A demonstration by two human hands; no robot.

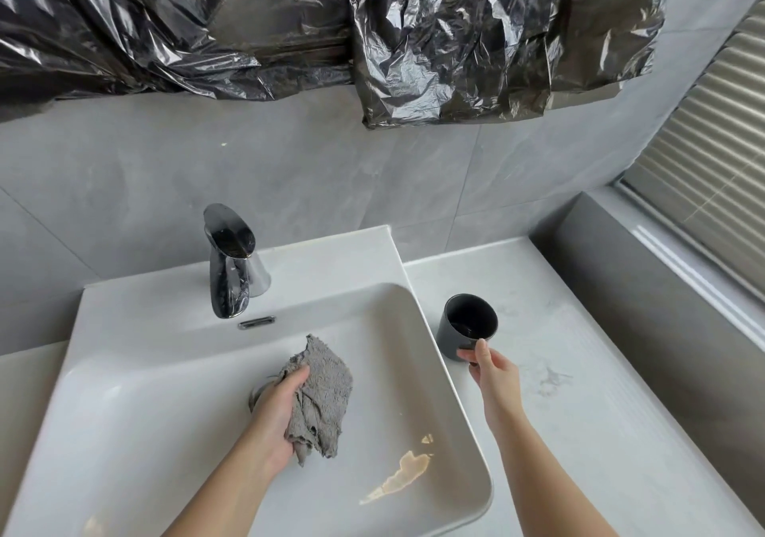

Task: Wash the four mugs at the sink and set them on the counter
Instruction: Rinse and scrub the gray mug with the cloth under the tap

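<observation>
One mug only is in my sight, and my right hand [492, 366] has it: thumb and fingertips pinch its near side, where I take the handle to be, though my fingers cover that part. The mug [470, 325] is dark and sits on the pale counter [579, 371], just beside the right rim of the sink [418, 288]. Whether its base rests fully on the stone or is a little lifted, I cannot tell. It lies straight ahead of my right hand, on the far side of the fingers, so this arm is much the nearer. Its long axis runs roughly upright, the open mouth facing up and toward me, the pinched side pointing back at my wrist.

My left hand [281, 416] is over the middle of the basin, fingers curled round a bunched grey cloth [323, 395] above the drain. From that hand the mug lies to the right, across the rim, well apart from the cloth. If this mug is not yet washed, I judge it must travel left over the rim to meet the cloth. If it is done, my fingers need only let go.

At the back left stands the faucet [232, 263], with no water running that I can see. A brownish stain [397, 478] marks the basin floor near its right wall.
</observation>
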